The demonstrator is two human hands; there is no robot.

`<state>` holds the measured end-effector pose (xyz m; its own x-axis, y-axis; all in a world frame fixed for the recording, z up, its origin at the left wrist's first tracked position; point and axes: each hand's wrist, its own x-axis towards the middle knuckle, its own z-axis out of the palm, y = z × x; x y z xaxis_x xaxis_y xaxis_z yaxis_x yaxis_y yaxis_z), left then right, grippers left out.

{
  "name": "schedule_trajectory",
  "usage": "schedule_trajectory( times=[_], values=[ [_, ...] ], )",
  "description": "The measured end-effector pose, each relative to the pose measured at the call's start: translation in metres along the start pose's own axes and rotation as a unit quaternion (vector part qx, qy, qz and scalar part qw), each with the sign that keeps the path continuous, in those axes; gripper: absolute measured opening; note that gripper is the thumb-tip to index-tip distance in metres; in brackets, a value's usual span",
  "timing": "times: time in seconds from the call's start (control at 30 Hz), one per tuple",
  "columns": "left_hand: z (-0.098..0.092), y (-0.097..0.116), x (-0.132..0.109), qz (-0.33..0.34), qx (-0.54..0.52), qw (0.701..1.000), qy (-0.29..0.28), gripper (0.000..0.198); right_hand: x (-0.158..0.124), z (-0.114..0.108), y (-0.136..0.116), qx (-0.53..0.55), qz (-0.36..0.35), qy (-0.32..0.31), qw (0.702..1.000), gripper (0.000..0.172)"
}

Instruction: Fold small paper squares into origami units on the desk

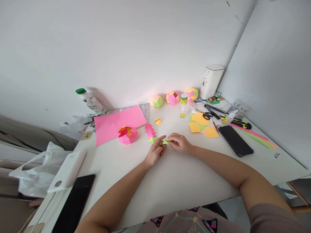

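Both my hands meet at the middle of the white table [170, 181]. My left hand [155, 150] and my right hand [179, 143] pinch a small folded green paper piece [166, 142] between their fingertips. Just to the left lies a row of folded pink paper units [150, 130] with a green one [152, 139] at its near end. A pink paper bowl shape with orange and red folds [127, 134] sits further left on the table.
A pink sheet [114, 123] and ruler [145, 111] lie behind. Three paper balls [172, 97], a glue bottle [184, 104], scissors [206, 115], orange squares [201, 124], a black phone [235, 140] and paper strips [255, 136] fill the right. A power bank [66, 171] and tablet [75, 202] lie at left.
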<state>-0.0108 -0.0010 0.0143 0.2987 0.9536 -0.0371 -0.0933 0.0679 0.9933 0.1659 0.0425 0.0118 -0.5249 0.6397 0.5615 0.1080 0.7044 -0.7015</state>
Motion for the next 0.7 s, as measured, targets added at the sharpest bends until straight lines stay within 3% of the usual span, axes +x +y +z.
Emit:
schedule_trajectory(
  times=[0.17,0.33,0.53,0.7],
  values=[
    [0.0036,-0.0021,0.0008,0.047,0.009,0.996,0.07,0.03,0.0009,-0.003,-0.0022,0.022,0.07,-0.013,0.997,0.017],
    [0.0055,-0.004,0.0037,0.041,0.008,0.993,0.106,0.023,0.0001,-0.0039,-0.0029,0.067,0.135,-0.046,0.988,0.02],
    [0.0056,-0.0038,0.0039,0.028,0.013,0.993,0.111,0.025,0.0007,-0.0041,-0.0019,0.119,0.183,-0.02,0.976,0.019],
    [0.0038,-0.0021,0.002,0.033,0.097,0.991,0.081,0.028,0.002,-0.0069,-0.0003,0.155,0.23,-0.019,0.961,0.022]
  ],
)
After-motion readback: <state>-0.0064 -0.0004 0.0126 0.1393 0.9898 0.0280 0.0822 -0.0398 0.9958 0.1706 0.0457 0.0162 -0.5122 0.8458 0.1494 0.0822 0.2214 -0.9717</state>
